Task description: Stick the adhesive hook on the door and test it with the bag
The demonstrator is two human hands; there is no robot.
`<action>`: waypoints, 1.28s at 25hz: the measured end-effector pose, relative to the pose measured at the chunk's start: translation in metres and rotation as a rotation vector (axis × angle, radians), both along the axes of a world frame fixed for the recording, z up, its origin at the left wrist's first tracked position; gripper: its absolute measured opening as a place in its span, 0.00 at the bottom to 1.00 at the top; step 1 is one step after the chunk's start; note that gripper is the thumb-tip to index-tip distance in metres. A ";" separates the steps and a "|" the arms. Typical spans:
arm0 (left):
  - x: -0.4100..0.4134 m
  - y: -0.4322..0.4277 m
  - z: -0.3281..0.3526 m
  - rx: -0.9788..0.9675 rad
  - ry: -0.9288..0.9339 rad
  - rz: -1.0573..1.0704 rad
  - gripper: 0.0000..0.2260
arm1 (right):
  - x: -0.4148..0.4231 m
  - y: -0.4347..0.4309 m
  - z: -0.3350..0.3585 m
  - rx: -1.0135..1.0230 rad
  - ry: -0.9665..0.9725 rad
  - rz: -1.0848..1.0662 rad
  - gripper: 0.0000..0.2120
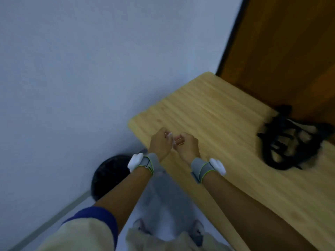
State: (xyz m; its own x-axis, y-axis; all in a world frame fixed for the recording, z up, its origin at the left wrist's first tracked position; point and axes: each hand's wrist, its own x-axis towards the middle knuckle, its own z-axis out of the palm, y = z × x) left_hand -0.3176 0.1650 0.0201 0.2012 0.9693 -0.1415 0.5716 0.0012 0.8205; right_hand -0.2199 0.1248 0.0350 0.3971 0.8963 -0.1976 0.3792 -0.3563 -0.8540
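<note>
My left hand (160, 144) and my right hand (187, 147) meet over the near left corner of a light wooden table (208, 105). Between their fingertips they pinch a small clear adhesive hook (174, 141), blurred and mostly hidden by the fingers. A bag (291, 140) with black straps over a light body lies on the table at the right, against the brown wooden door (290, 42). The door fills the upper right, with a dark edge along its left side.
A pale grey wall (81, 69) covers the left and top. A black round bin (108, 175) stands on the floor below the table corner, beside the wall. My shoes (196, 230) show on the light floor at the bottom.
</note>
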 end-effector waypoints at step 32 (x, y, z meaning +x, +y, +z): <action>-0.275 0.031 -0.336 -0.797 0.194 0.154 0.12 | -0.218 0.101 -0.321 -0.582 0.071 0.492 0.12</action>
